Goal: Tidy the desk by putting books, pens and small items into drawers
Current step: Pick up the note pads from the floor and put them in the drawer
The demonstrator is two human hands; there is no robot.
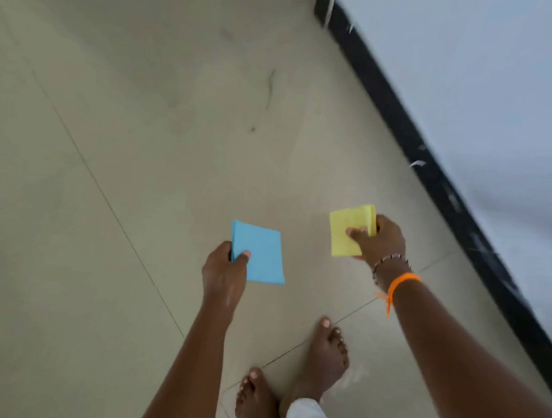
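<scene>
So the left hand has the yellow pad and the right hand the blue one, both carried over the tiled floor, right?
Swapped. The head view shows the left hand holding the blue pad and the right hand holding the yellow pad. Both are carried over the tiled floor.

Beige tiled floor, black skirting

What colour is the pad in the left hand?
Light blue; the head view shows the pad pinched by the left hand.
</scene>
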